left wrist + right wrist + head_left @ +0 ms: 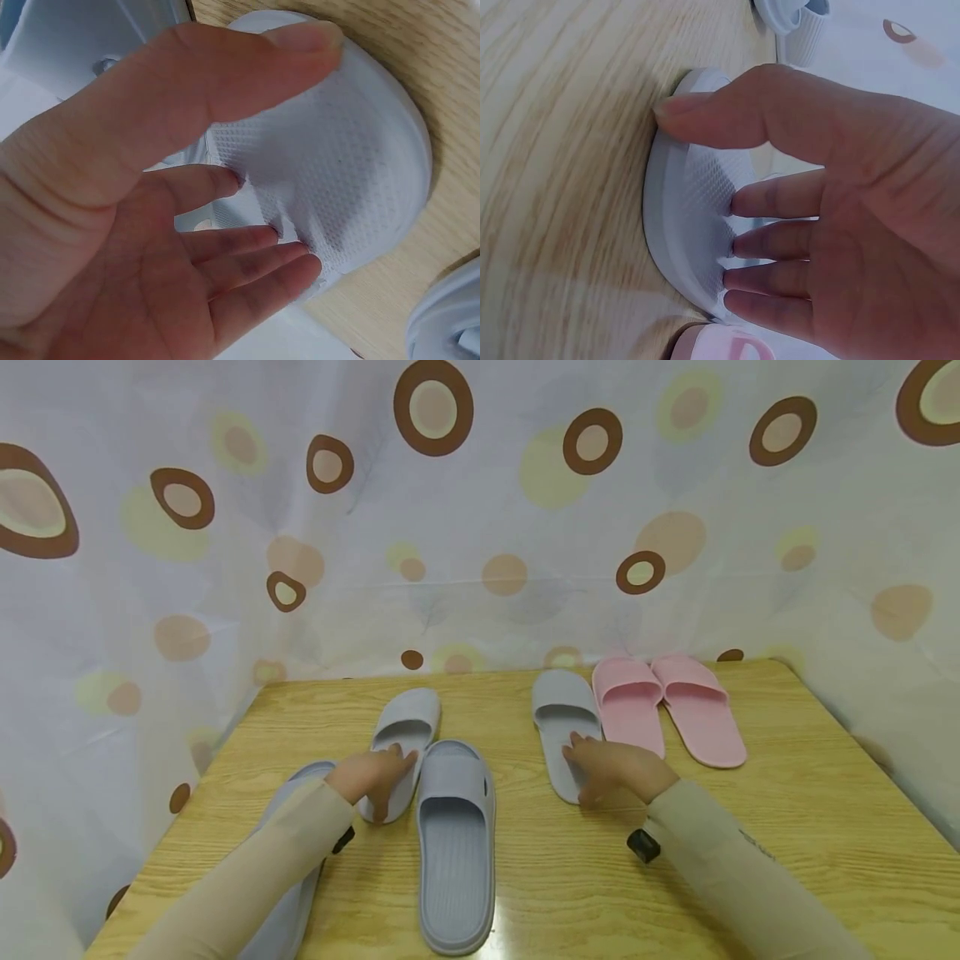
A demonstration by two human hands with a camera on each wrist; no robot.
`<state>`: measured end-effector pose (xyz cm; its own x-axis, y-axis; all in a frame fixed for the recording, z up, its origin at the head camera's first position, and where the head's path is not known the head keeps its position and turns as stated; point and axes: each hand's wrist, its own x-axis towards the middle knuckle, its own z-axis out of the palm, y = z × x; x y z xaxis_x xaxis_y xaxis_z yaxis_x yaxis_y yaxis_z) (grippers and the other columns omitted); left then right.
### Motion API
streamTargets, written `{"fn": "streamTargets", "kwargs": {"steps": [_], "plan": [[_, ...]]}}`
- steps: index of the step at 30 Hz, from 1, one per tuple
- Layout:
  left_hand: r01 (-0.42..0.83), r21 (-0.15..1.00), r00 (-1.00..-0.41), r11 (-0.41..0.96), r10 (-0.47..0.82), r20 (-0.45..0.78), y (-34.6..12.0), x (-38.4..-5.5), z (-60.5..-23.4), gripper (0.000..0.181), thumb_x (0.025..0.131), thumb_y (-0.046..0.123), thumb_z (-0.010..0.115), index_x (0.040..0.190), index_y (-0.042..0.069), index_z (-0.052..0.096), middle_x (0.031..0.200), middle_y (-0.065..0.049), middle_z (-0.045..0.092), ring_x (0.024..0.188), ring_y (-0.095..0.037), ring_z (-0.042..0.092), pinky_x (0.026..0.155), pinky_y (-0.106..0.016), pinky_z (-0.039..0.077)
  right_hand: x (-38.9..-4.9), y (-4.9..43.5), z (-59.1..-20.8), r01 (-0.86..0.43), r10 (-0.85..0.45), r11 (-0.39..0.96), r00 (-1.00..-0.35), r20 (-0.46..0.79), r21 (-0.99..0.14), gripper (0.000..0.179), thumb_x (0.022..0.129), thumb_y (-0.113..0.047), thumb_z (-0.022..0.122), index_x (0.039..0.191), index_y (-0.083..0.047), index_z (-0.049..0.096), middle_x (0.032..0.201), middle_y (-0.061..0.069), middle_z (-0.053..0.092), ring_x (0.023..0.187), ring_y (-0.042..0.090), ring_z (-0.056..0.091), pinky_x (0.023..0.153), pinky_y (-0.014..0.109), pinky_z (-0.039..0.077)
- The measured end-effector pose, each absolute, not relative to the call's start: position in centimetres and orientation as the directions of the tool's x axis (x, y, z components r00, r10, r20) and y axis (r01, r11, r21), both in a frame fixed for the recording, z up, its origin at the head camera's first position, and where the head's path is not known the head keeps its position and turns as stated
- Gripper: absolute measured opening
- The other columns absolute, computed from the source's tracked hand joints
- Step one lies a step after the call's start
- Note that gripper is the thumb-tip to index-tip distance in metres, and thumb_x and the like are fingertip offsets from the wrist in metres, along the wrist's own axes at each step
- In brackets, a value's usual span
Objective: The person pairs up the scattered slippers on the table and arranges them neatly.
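Note:
My left hand (375, 772) reaches over the heel half of a light grey slipper (412, 706) left of centre. In the left wrist view, its nearly straight fingertips touch the textured footbed (352, 165), and the thumb extends over the heel end. Right of centre, my right hand (618, 768) is at a matching light grey slipper (564, 687). The right wrist view shows its fingers extended onto that slipper's footbed (705, 187), with the thumb across its edge. Both slippers lie sole down, straps toward the back.
A larger blue-grey slipper (453, 868) lies beside the left light one; its like (288, 910) is partly hidden under my left sleeve. Two pink slippers (630, 710) stand at the back right, close to the right light one. Patterned cloth (480, 527) hangs behind the wooden table (787, 827).

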<state>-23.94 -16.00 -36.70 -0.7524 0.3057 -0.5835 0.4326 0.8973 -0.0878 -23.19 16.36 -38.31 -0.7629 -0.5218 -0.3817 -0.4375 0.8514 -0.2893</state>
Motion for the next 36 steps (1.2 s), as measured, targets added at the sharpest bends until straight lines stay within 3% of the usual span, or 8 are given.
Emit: {"fn": "streamTargets", "kwargs": {"steps": [23,36], "plan": [[0.434,-0.14,-0.767,0.89,0.284,-0.576,-15.8,-25.6,-37.0,0.111,0.068,0.013,0.088,0.154,0.01,0.019,0.145,-0.027,0.032,0.128,-0.038,0.043,0.098,-0.046,0.044,-24.4,15.9,-37.9,-0.421,-0.49,0.871,-0.772,-0.405,-0.251,0.078,0.077,-0.011,0.074,0.14,0.015,0.035,0.146,0.041,0.021,0.136,0.052,0.023,0.111,0.056,0.022],[0.401,-0.102,-0.78,0.91,0.281,-0.56,-16.1,-26.1,-36.8,0.11,0.07,0.003,0.085,0.156,0.019,0.017,0.154,-0.025,0.02,0.125,-0.036,0.044,0.089,-0.044,0.049,-24.7,15.9,-38.0,-0.42,-0.495,0.868,-0.772,-0.4,-0.264,0.08,0.077,-0.011,0.076,0.14,0.015,0.035,0.146,0.042,0.02,0.136,0.052,0.022,0.111,0.055,0.022]]}}
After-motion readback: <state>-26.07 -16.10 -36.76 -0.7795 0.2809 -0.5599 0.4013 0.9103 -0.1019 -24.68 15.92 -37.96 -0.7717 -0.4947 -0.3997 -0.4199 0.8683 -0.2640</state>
